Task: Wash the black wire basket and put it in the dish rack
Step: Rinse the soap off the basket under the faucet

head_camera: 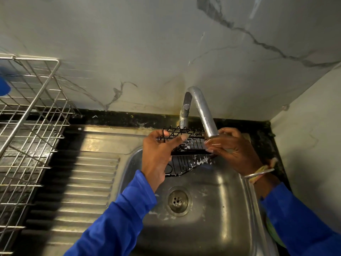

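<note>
black wire basket [186, 152] held over steel sink [212, 209], under tap spout [206, 115], suds on wires | left hand [158, 156] clamped on its 9 o'clock end | right hand [234, 150] pinching its 3 o'clock end | dish rack [31, 115] at 9 o'clock on the surface | no readable writing

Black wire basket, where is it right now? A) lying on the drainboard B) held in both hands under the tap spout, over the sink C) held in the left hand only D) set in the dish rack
B: the left hand and right hand grip opposite ends of the black wire basket below the tap spout, above the sink; the dish rack sits apart at left.
</note>
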A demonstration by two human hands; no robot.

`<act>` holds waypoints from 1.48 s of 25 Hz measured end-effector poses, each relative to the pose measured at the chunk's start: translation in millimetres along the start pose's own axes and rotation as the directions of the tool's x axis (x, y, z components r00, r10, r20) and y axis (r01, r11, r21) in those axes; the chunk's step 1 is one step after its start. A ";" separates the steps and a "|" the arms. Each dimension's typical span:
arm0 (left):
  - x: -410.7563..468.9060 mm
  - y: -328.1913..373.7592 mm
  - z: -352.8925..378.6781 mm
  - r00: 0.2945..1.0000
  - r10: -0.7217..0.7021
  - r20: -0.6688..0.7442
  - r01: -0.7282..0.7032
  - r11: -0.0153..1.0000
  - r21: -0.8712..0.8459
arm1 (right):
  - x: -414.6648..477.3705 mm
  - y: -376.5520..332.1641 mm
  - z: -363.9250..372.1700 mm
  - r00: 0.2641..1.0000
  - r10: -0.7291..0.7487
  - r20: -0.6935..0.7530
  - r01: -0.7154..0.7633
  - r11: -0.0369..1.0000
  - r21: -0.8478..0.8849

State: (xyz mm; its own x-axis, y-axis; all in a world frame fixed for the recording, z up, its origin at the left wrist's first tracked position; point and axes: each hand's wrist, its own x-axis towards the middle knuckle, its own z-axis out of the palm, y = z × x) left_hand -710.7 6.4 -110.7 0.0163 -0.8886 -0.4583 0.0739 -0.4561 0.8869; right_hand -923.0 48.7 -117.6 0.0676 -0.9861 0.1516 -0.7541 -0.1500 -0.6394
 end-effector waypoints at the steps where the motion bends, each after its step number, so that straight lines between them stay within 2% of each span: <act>1: 0.9 1.1 -1.8 1.000 0.007 -0.001 -0.007 1.000 0.015 | -1.9 1.2 2.5 0.998 -0.006 -0.062 0.007 1.000 0.030; 3: 4.8 0.2 -2.5 1.000 0.005 -0.008 -0.005 1.000 0.004 | 1.9 -5.2 6.7 0.989 0.051 -0.139 -0.026 0.983 0.180; 5: 6.0 -1.6 -3.1 1.000 -0.018 -0.003 0.018 1.000 -0.023 | 11.7 -12.3 9.2 0.980 0.189 -0.067 -0.158 0.934 0.321; 8: 0.0 -9.8 -3.6 0.998 0.003 0.061 -0.001 1.000 -0.026 | 20.7 -22.3 18.3 0.950 0.302 0.079 -0.312 0.926 0.210; 11: -4.4 -15.2 -6.5 0.995 0.019 0.099 -0.018 1.000 -0.013 | 22.4 -29.4 17.3 0.945 0.325 0.051 -0.328 0.926 0.186; 15: 1.4 -14.5 -23.2 0.991 0.063 0.115 -0.076 0.991 0.114 | 22.3 -27.1 9.1 0.919 0.283 0.275 -0.340 0.921 0.191; 17: 2.5 -13.6 -28.6 0.975 0.112 0.192 -0.154 0.963 0.221 | 19.3 -30.0 11.6 0.936 0.262 0.237 -0.314 0.923 0.222; 19: -0.4 -12.1 -30.9 0.952 0.185 0.246 -0.267 0.894 0.360 | 15.9 -32.7 14.2 0.942 0.263 0.207 -0.309 0.922 0.232; 21: 0.5 -13.4 -32.5 0.927 0.293 0.233 -0.373 0.776 0.508 | 12.9 -35.5 14.9 0.942 0.259 0.215 -0.309 0.918 0.250; 24: 4.9 -14.9 -31.6 0.890 0.421 0.173 -0.416 0.597 0.686 | 11.8 -38.5 19.1 0.928 0.342 0.145 -0.370 0.889 0.269; 25: 4.1 -14.1 -28.0 0.887 0.421 0.190 -0.420 0.565 0.710 | 12.9 -39.7 21.9 0.916 0.392 0.091 -0.402 0.881 0.250; 28: -4.8 -8.4 -13.5 0.889 0.352 0.292 -0.449 0.553 0.702 | 16.4 -43.8 27.6 0.856 0.515 -0.041 -0.501 0.847 0.178; 29: -5.8 -8.0 -10.6 0.874 0.369 0.315 -0.473 0.502 0.724 | 16.7 -44.3 27.3 0.849 0.525 -0.056 -0.511 0.844 0.164; 31: -0.9 -7.2 -7.9 0.777 0.490 0.395 -0.570 0.282 0.772 | 17.4 -46.8 23.3 0.868 0.496 0.006 -0.493 0.863 0.109; 32: 2.3 -6.5 -6.5 0.717 0.513 0.472 -0.625 0.172 0.762 | 18.4 -48.8 21.1 0.879 0.471 0.078 -0.477 0.875 0.086; 33: 4.3 -4.0 -4.0 0.685 0.471 0.556 -0.672 0.112 0.732 | 19.1 -50.9 19.4 0.881 0.445 0.159 -0.461 0.884 0.079; 35: 6.3 0.0 2.2 0.695 0.310 0.649 -0.703 0.099 0.704 | 18.8 -51.3 18.9 0.873 0.396 0.285 -0.437 0.895 0.094; 37: 11.7 2.4 1.7 0.698 0.227 0.680 -0.712 0.111 0.694 | 17.1 -53.8 17.2 0.878 0.368 0.307 -0.433 0.883 0.180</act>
State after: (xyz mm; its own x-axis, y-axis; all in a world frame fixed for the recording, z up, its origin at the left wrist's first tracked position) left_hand -712.1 -5.1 -113.8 -0.6494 -0.7563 -0.0788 -0.6952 0.5485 0.4646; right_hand -870.0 38.7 -93.6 -0.0179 -0.9426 -0.3336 -0.5775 0.2821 -0.7661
